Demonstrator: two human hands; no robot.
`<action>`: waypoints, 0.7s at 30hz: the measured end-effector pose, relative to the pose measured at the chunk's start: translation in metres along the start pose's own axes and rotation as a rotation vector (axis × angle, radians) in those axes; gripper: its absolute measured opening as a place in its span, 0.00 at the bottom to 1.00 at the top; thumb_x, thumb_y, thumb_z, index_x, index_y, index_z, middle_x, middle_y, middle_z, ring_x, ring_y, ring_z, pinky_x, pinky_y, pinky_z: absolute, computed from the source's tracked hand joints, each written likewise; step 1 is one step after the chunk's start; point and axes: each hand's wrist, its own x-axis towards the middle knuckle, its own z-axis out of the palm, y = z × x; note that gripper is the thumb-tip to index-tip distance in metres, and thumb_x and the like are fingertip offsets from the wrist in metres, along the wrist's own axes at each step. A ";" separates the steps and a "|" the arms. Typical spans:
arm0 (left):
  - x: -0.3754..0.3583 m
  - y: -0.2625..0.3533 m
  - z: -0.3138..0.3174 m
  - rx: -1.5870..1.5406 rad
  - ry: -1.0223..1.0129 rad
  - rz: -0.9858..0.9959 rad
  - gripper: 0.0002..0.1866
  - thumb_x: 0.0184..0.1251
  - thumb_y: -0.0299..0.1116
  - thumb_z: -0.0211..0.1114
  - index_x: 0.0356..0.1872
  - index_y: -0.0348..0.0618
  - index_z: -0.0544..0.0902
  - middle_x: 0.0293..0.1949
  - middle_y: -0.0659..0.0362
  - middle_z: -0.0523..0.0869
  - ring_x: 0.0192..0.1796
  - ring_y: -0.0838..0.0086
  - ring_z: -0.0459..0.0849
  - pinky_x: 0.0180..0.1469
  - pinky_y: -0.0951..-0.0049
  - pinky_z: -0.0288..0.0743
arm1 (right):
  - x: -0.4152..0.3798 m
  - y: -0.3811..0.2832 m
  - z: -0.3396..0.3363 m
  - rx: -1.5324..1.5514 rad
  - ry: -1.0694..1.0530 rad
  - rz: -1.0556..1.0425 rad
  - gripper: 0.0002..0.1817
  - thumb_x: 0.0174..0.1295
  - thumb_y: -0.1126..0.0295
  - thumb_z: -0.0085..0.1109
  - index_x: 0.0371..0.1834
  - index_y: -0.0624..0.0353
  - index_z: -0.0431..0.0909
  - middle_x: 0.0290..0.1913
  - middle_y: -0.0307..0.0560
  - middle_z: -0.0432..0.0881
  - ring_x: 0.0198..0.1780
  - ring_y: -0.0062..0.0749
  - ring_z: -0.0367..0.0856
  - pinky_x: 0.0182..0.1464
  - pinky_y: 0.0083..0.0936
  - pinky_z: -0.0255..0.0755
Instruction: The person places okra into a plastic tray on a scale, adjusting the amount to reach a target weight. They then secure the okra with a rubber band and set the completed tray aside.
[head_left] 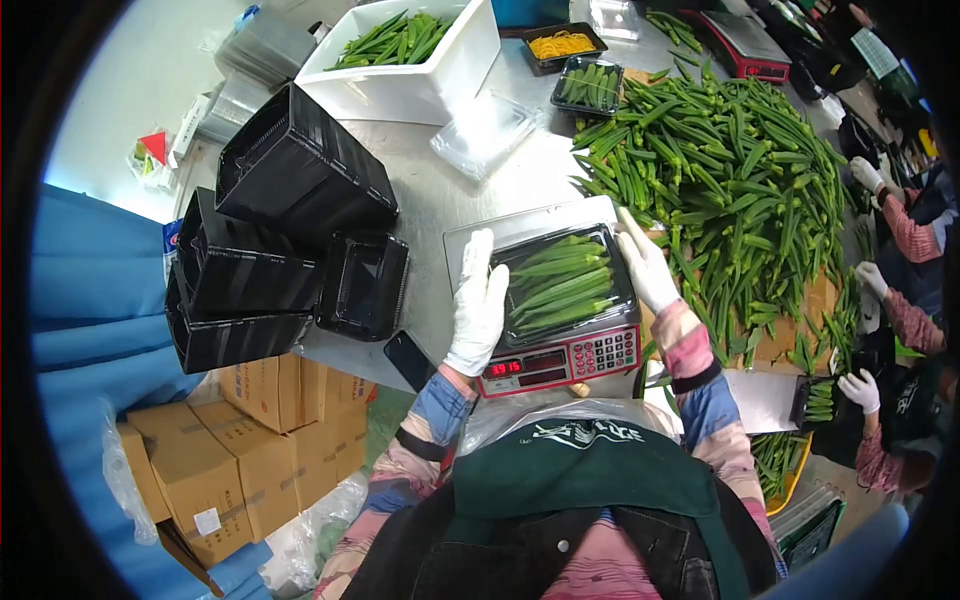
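Observation:
A black plastic tray of okra [562,282] rests on the electronic scale [560,362], whose red digits glow at the front. My left hand [478,305], in a white glove, is open at the tray's left side, fingers stretched upward and thumb close by the rim. On the opposite side my right hand [645,262], also gloved, has its fingers extended along the tray's right rim. Several okra pods lie side by side in the tray. Beyond my right hand spreads a large heap of loose okra [730,170].
Stacked black trays [300,165] stand at the left, near a single tray [362,285] and a phone [408,360]. Behind are clear lids [485,135], a white bin [400,95] and a packed okra tray [588,86]. Co-workers' gloved hands [860,390] show at right; cartons [200,470] sit below left.

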 end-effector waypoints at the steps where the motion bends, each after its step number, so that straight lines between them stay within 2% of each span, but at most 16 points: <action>1: -0.005 0.004 -0.004 -0.045 0.041 -0.009 0.29 0.78 0.30 0.56 0.77 0.37 0.64 0.76 0.46 0.67 0.80 0.57 0.60 0.81 0.63 0.49 | -0.014 -0.025 -0.011 0.122 0.038 0.134 0.27 0.76 0.63 0.54 0.75 0.62 0.67 0.67 0.58 0.79 0.65 0.34 0.78 0.68 0.26 0.68; 3: -0.018 0.008 -0.011 -0.138 0.119 -0.034 0.32 0.76 0.27 0.58 0.78 0.37 0.61 0.76 0.46 0.68 0.79 0.59 0.61 0.80 0.62 0.52 | -0.034 -0.016 -0.031 0.216 0.089 0.294 0.28 0.74 0.64 0.58 0.74 0.62 0.69 0.65 0.53 0.81 0.62 0.31 0.80 0.64 0.25 0.72; 4: -0.029 0.005 -0.007 -0.225 0.233 -0.076 0.31 0.74 0.27 0.62 0.76 0.36 0.65 0.66 0.47 0.77 0.70 0.63 0.75 0.71 0.66 0.70 | -0.042 -0.018 -0.035 0.169 0.100 0.277 0.27 0.73 0.64 0.61 0.72 0.63 0.73 0.60 0.48 0.83 0.57 0.27 0.81 0.59 0.25 0.75; 5: -0.041 0.004 -0.009 -0.273 0.167 -0.206 0.29 0.74 0.27 0.63 0.73 0.35 0.66 0.62 0.48 0.79 0.65 0.65 0.78 0.65 0.68 0.74 | -0.057 -0.022 -0.039 0.204 0.081 0.301 0.23 0.72 0.65 0.62 0.67 0.66 0.77 0.52 0.44 0.86 0.49 0.22 0.83 0.50 0.21 0.77; 7: -0.063 0.002 -0.019 -0.358 0.027 -0.470 0.26 0.74 0.29 0.65 0.69 0.34 0.70 0.53 0.51 0.83 0.55 0.69 0.85 0.54 0.72 0.82 | -0.073 -0.027 -0.037 0.281 -0.011 0.447 0.20 0.73 0.65 0.61 0.62 0.65 0.79 0.45 0.40 0.86 0.41 0.17 0.82 0.42 0.17 0.74; 8: -0.072 0.004 -0.018 -0.528 0.002 -0.578 0.24 0.74 0.30 0.66 0.66 0.34 0.71 0.48 0.53 0.83 0.49 0.71 0.86 0.49 0.73 0.83 | -0.079 -0.028 -0.033 0.380 -0.042 0.457 0.17 0.72 0.66 0.61 0.59 0.65 0.81 0.38 0.36 0.84 0.35 0.15 0.80 0.37 0.14 0.71; 9: -0.080 0.009 -0.016 -0.700 -0.018 -0.687 0.22 0.74 0.31 0.66 0.63 0.34 0.72 0.43 0.56 0.83 0.43 0.72 0.87 0.43 0.74 0.84 | -0.082 -0.023 -0.031 0.439 -0.026 0.480 0.17 0.72 0.67 0.62 0.58 0.65 0.81 0.37 0.36 0.84 0.35 0.16 0.79 0.36 0.14 0.71; 10: -0.085 0.015 -0.018 -0.847 -0.058 -0.762 0.22 0.75 0.31 0.65 0.64 0.34 0.70 0.48 0.55 0.81 0.46 0.66 0.87 0.46 0.68 0.85 | -0.085 -0.014 -0.028 0.499 -0.012 0.503 0.16 0.72 0.67 0.62 0.57 0.66 0.81 0.36 0.36 0.83 0.34 0.16 0.79 0.36 0.15 0.71; 13: -0.088 0.011 -0.016 -0.969 -0.041 -0.770 0.22 0.75 0.31 0.65 0.63 0.35 0.70 0.48 0.56 0.80 0.47 0.66 0.87 0.48 0.67 0.85 | -0.088 -0.006 -0.020 0.672 0.010 0.538 0.15 0.71 0.69 0.62 0.55 0.68 0.80 0.35 0.36 0.81 0.33 0.17 0.77 0.36 0.15 0.70; 17: -0.086 -0.019 -0.009 -1.216 -0.046 -0.734 0.18 0.75 0.27 0.64 0.61 0.41 0.71 0.43 0.61 0.78 0.40 0.73 0.81 0.40 0.72 0.79 | -0.089 0.001 -0.017 0.710 -0.004 0.514 0.15 0.72 0.70 0.62 0.55 0.69 0.79 0.35 0.35 0.79 0.31 0.17 0.74 0.35 0.16 0.69; 18: -0.083 -0.011 -0.010 -1.214 -0.037 -0.745 0.16 0.75 0.26 0.63 0.59 0.43 0.72 0.39 0.62 0.77 0.36 0.76 0.79 0.37 0.74 0.75 | -0.089 0.003 -0.016 0.704 -0.008 0.501 0.15 0.72 0.70 0.61 0.56 0.69 0.79 0.35 0.35 0.79 0.30 0.17 0.73 0.34 0.16 0.69; 21: -0.083 -0.036 -0.012 -1.663 -0.254 -0.635 0.15 0.75 0.27 0.62 0.59 0.43 0.73 0.38 0.63 0.77 0.33 0.77 0.79 0.37 0.76 0.74 | -0.092 0.008 -0.013 1.033 -0.043 0.503 0.15 0.72 0.71 0.61 0.56 0.70 0.79 0.35 0.35 0.78 0.28 0.17 0.71 0.34 0.17 0.67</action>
